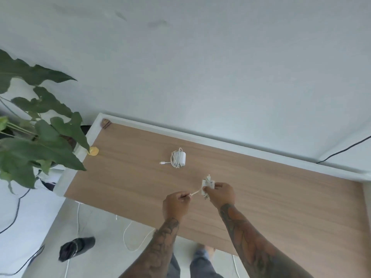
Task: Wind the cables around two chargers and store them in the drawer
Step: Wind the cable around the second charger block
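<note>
A white charger (206, 184) with cable wrapped round it is gripped by my right hand (220, 194) just above the wooden table (281, 197). My left hand (175, 202) pinches the short free end of that cable (194, 194), which is stretched between the two hands. A second white charger (179, 159), its cable coiled round it and the plug end sticking out to the left, lies on the table farther back. No drawer is in view.
A leafy plant (38, 141) stands left of the table, beside a small yellow object (93, 151) on the table's left edge. White cables (130, 237), black cables and a black object (76, 248) lie on the floor below the front edge.
</note>
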